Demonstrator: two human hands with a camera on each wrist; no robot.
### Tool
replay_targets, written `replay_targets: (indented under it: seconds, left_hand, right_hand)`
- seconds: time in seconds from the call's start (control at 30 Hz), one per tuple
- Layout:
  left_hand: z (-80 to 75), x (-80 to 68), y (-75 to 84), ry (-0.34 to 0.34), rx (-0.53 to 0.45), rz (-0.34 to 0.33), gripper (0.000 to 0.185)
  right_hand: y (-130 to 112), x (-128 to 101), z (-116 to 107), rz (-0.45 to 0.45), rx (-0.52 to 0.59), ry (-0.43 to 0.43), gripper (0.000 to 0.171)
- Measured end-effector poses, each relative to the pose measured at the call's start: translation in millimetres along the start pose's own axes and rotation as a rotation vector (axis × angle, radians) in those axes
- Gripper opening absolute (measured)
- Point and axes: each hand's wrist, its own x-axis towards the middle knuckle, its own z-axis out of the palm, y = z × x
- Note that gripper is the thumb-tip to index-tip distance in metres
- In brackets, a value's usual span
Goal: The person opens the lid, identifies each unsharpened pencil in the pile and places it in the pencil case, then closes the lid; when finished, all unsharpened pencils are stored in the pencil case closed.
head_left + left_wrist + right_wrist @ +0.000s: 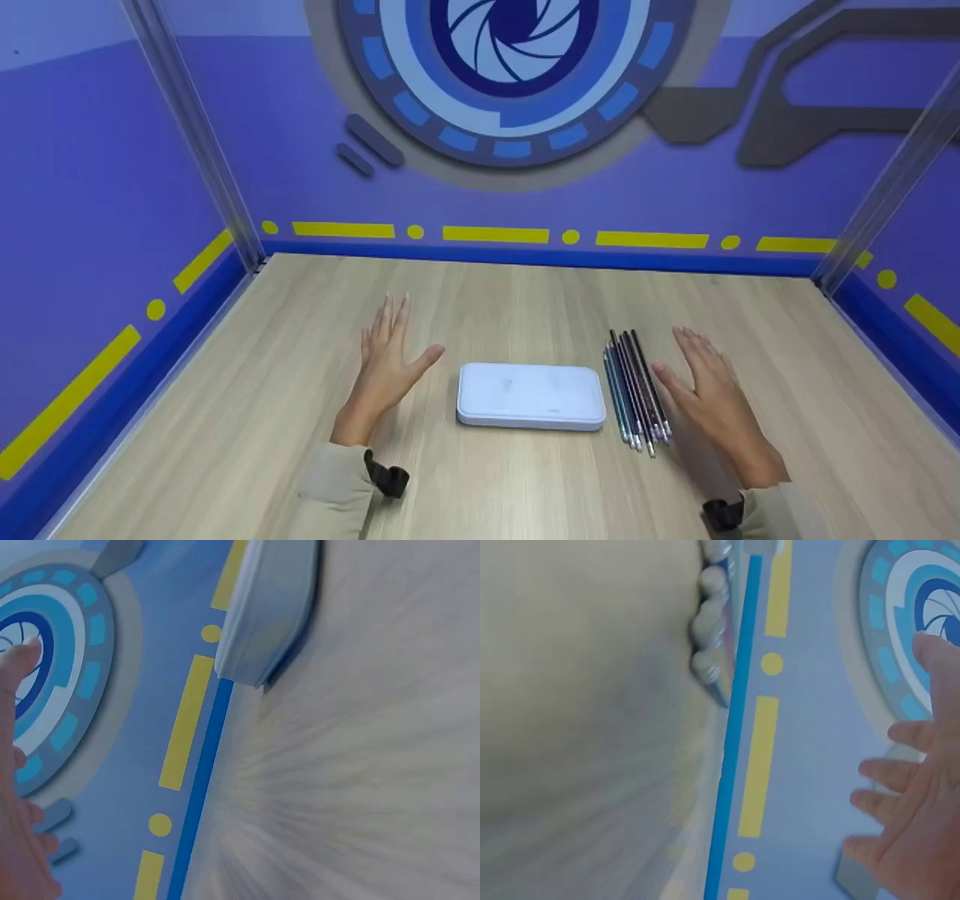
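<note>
A white pencil case (531,394) with rounded corners lies closed in the middle of the wooden table. Just right of it is a bundle of several pencils (637,390), side by side, their metal-capped ends toward the person. My left hand (386,371) is spread to the left of the case, thumb pointing at it, holding nothing. On the other side, my right hand (709,390) is held with fingers extended beside the pencils, its palm bare in the right wrist view. Pencil ends (712,622) appear there, and the case's edge (274,615) shows in the left wrist view.
The light wood table (225,420) meets a blue back wall (480,202) with yellow dashes, and blue side walls flank it. Metal posts (199,142) stand at the back corners. Each sleeve carries a black wrist strap (388,480).
</note>
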Motion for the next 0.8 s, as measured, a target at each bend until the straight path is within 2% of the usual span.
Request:
replay_targets:
  seconds: [0.17,0.27,0.47,0.6,0.67,0.8]
  left_hand:
    - [5.3,-3.4,-10.5,-0.136,-0.324,-0.047,0.097]
    - [13.4,-5.5,-16.2,-0.208,-0.441,-0.061,0.101]
    - [29.9,-6.1,-24.3,-0.342,-0.554,-0.034,0.106]
    - [38.5,-7.1,-23.6,-0.421,-0.630,-0.025,0.108]
    - [41.9,-7.5,-22.1,-0.453,-0.641,-0.022,0.108]
    - [47.5,-8.8,-19.0,-0.493,-0.601,-0.017,0.108]
  right_hand:
    - [-12.5,7.0,2.0,-0.055,0.073,-0.094,0.065]
    - [-20.6,12.0,5.0,-0.094,0.084,-0.179,0.067]
    - [-37.9,23.9,17.9,-0.182,0.054,-0.346,0.074]
    - [-50.9,29.0,27.1,-0.251,0.034,-0.437,0.078]
    - [-57.5,30.4,32.0,-0.290,0.018,-0.470,0.079]
    - [-68.7,32.5,42.7,-0.360,-0.044,-0.499,0.081]
